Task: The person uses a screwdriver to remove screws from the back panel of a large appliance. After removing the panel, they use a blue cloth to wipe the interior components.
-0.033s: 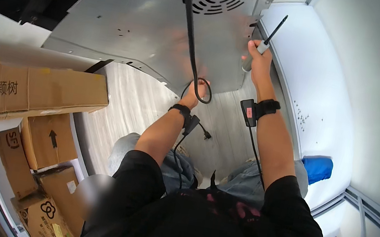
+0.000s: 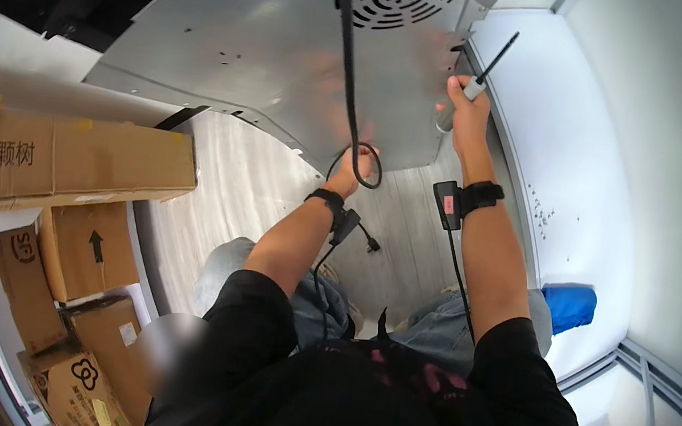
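Right hand (image 2: pixel 468 115) fingers grasping screwdriver (image 2: pixel 483 76), left hand (image 2: pixel 351 170) apparently gripping black cable (image 2: pixel 352 52), metal panel (image 2: pixel 244 34)

The right hand (image 2: pixel 468 115) grips a screwdriver (image 2: pixel 483 76) beside the metal panel (image 2: pixel 243 43); the left hand (image 2: pixel 352 170) holds a black cable (image 2: pixel 352 52).

- The big grey metal panel (image 2: pixel 253 36) fills the space ahead of both hands, so nothing can pass straight through it.
- A black cable (image 2: pixel 352 52) hangs down the panel and loops just by the left hand (image 2: pixel 354 170), in the way there.
- The right hand (image 2: pixel 468 117) sits at the panel's edge; the white wall (image 2: pixel 609 122) beside it leaves a narrow gap.
- Cardboard boxes (image 2: pixel 70 159) block the left side.
- The pale floor (image 2: pixel 246 188) between the boxes and the knees is open.
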A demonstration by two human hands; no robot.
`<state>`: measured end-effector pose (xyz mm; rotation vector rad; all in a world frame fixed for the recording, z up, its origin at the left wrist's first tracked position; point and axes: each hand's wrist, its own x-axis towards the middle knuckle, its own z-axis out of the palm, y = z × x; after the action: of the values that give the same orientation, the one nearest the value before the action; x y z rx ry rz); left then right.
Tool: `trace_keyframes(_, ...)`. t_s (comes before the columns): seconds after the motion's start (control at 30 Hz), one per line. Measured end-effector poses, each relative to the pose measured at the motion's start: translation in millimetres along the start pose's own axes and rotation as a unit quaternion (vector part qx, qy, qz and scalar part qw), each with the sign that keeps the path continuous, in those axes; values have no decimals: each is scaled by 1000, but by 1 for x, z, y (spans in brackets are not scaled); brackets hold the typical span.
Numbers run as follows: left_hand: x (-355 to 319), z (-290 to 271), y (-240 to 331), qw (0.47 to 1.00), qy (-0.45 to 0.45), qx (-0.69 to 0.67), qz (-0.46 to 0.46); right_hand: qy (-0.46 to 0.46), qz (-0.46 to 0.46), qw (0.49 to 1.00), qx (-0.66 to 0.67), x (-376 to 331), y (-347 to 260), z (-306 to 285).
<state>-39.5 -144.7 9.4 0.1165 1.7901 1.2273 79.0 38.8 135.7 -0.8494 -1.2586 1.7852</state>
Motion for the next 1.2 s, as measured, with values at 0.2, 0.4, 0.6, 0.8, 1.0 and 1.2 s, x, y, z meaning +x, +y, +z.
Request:
trace_keyframes(0.2,2,1,-14,998,-15,-36,39,-13,11,1000,26,1,-1,3)
trace_keyframes(0.4,-4,2,-17,997,-38,-57,46,-1,6,1000,4,-4,-12,9)
trace_keyframes(0.6,6,12,-36,996,-3,-1,87,-9,17,1000,17,1,-9,16)
trace_keyframes(0.8,-20,49,-28,972,-13,2,235,25,43,998,48,0,-9,16)
trace_keyframes(1.0,-29,59,-35,928,4,39,371,28,57,997,52,-6,-22,8)
trace_keyframes(1.2,-35,64,-36,917,43,70,392,57,38,997,23,6,-30,-20)
